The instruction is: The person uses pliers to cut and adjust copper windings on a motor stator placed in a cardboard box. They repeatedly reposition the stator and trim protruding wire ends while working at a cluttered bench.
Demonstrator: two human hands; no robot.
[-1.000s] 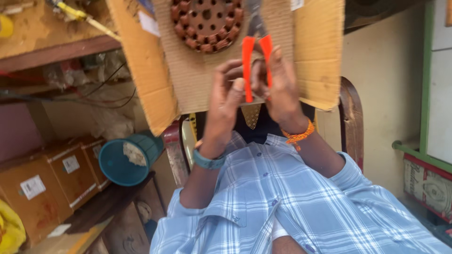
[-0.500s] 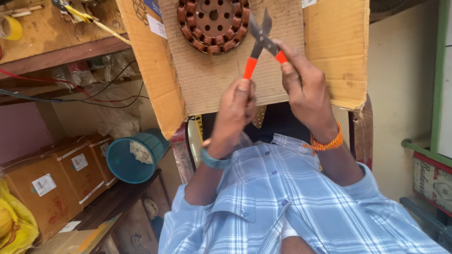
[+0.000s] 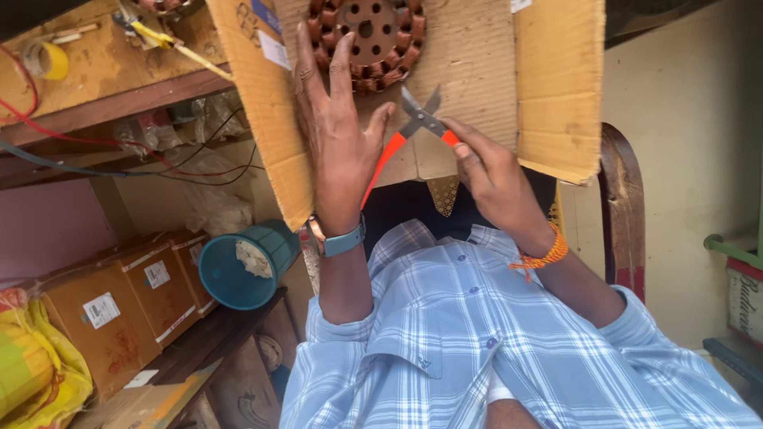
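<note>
A person in a blue checked shirt [image 3: 509,342] works on a cardboard sheet [image 3: 477,71]. The right hand [image 3: 497,179] grips orange-handled snips [image 3: 413,131], fingers closed on one handle, blades apart. The left hand [image 3: 338,127] lies flat and open on the cardboard, touching a round copper-wound stator [image 3: 367,32] beyond it.

Cutter handles [image 3: 380,165]: bright orange
Shirt [image 3: 477,349]: pale blue and white plaid
Bucket [image 3: 238,266]: teal
Wrist thread [image 3: 543,257]: orange
Watch strap [image 3: 340,241]: blue-grey
Cardboard [image 3: 477,71]: tan
</note>
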